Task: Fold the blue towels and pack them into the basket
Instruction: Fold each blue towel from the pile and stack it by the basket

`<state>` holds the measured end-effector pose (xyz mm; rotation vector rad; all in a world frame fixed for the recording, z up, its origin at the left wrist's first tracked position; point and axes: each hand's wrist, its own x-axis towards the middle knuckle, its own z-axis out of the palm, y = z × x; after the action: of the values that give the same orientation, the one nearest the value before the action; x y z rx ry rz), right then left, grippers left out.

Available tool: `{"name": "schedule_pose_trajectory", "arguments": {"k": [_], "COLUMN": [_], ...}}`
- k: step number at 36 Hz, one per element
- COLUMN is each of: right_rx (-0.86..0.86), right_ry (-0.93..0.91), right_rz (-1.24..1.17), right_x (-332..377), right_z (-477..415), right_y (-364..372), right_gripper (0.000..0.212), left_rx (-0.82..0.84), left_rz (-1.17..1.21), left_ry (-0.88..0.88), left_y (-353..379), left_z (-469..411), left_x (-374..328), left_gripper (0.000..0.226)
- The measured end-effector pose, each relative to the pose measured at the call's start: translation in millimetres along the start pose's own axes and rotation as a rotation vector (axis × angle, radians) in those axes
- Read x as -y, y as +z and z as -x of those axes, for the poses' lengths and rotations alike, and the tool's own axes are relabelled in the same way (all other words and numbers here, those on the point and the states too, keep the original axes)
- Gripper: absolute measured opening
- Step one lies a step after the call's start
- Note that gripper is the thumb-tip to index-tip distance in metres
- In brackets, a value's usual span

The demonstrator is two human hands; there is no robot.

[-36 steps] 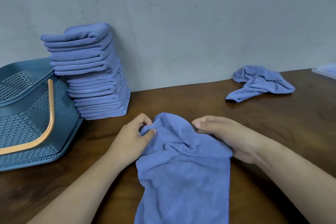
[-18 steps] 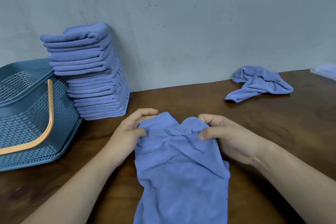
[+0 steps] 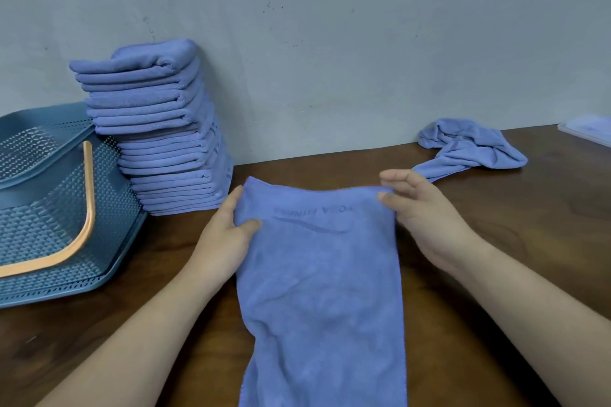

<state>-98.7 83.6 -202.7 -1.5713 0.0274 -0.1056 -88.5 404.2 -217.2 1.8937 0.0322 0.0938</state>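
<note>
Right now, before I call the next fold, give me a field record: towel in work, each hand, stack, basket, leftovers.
towel in work: spread lengthwise on the table, printed end farthest, near end out of frame
left hand: pinches its far left corner
right hand: pinches its far right corner
folded stack: tall, against the wall, left of the towel
basket: left of the stack, no towel seen in its visible part
leftover: one crumpled towel, far right on the table
</note>
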Motion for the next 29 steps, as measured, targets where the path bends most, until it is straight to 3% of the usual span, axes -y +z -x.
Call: {"name": "schedule_pose_trajectory", "arguments": {"k": [3,6,8,10,13,18,22,26,29], "right_rx": [0.037,0.107,0.211,0.359,0.467,0.311,0.099,0.369,0.597], "right_ry": [-0.228,-0.382,-0.322,-0.189,-0.162,-0.183,-0.441,-0.526,-0.522], "right_rz": [0.562,0.878,0.968,1.104,1.277,1.278,1.275,0.863,0.745], "right_x": [-9.5,-8.7,-2.3,-2.9,-11.8,-25.7,-26.1,0.1,21.6], "right_z": [7.7,20.7,31.6,41.2,40.3,-6.1,-6.7,25.1,53.5], "right_y": [1.7,8.4,16.1,23.4,27.4,14.2,6.1,9.5,22.1], "right_gripper": [0.040,0.044,0.040,0.051,0.065,0.062,0.050,0.017,0.018], "left_rx": [0.022,0.020,0.004,0.011,-0.004,-0.142,-0.142,0.003,0.172], "left_rz": [-0.044,-0.092,-0.124,-0.168,-0.225,-0.198,-0.179,-0.327,-0.427], "left_ry": [-0.011,0.032,0.043,0.074,0.117,0.085,0.131,0.415,0.557], "left_y": [-5.6,-7.0,-7.3,-6.3,-5.1,-8.6,-5.4,-4.1,-4.2], "left_z": [-0.8,-1.9,-2.2,-1.3,-2.4,-6.8,1.5,12.2,24.6], "left_x": [3.9,5.1,5.1,5.0,7.7,8.3,2.8,4.0,6.3], "left_gripper": [0.072,0.064,0.056,0.050,0.047,0.055,0.048,0.036,0.042]}}
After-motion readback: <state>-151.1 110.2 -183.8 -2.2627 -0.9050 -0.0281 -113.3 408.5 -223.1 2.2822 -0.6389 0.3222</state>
